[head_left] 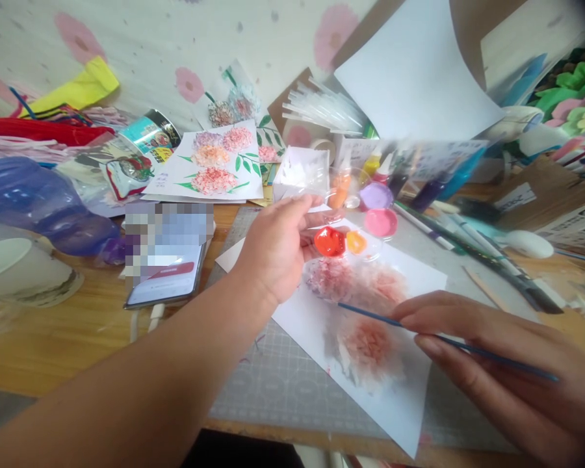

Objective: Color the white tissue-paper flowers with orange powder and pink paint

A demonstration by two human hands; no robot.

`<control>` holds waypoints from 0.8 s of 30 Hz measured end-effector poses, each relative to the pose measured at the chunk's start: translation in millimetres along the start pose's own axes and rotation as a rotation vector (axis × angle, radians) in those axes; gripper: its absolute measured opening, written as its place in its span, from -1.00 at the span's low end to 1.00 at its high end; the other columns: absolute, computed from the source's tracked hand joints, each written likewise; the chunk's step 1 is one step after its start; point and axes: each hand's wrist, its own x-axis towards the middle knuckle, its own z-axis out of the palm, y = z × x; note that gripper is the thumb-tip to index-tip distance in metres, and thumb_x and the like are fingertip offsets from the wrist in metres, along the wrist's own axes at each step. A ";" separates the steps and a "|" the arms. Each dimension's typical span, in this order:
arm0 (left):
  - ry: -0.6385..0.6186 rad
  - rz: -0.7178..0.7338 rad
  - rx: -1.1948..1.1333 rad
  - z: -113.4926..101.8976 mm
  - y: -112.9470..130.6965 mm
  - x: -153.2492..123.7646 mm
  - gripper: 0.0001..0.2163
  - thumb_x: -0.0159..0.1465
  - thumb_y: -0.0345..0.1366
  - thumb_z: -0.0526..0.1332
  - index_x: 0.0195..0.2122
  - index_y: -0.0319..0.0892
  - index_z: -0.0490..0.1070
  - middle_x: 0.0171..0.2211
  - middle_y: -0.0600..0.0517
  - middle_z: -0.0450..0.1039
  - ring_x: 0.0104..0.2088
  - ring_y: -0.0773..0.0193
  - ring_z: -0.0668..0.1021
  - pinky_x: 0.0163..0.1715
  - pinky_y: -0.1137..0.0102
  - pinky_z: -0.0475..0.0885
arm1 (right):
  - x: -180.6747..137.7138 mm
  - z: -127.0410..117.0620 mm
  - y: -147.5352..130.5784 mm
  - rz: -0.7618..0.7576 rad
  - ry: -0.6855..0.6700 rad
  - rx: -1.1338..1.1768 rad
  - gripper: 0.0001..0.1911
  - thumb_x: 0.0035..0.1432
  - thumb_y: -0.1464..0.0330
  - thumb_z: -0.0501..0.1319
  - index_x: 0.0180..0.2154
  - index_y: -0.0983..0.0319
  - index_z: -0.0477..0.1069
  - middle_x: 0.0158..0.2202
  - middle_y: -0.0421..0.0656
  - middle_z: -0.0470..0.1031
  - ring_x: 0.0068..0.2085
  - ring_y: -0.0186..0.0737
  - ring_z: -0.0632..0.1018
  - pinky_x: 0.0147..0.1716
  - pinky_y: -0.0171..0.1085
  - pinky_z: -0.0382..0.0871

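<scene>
My left hand (277, 244) reaches forward and pinches the edge of a clear plastic paint palette (351, 218) that holds red, orange, pink and purple paint. My right hand (497, 364) is closed on a thin blue brush (443, 339), whose tip points left over a white sheet (409, 403) painted with pink and red flowers. The sheet lies on a grey cutting mat (283, 383). The brush tip hovers just below the upper left flower.
A phone (168, 276) lies left of my left hand on the wooden table. Finished flower paintings (214, 162), plastic bags, paint bottles (375, 166), pens (472, 237) and a curled white sheet (409, 71) crowd the back. A paper cup (10, 266) stands far left.
</scene>
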 end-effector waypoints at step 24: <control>-0.024 -0.017 -0.012 0.8 1.2 -0.4 -0.89 0.24 -0.36 0.21 -0.23 -0.26 0.44 -0.38 -0.15 0.61 -0.38 0.17 0.64 -0.46 0.40 0.52 | -1.5 -3.7 -0.6 0.017 0.017 0.029 -0.79 0.24 0.36 0.15 -0.14 -0.04 0.46 -0.19 -0.28 0.68 -0.24 -0.26 0.69 -0.32 -0.46 0.61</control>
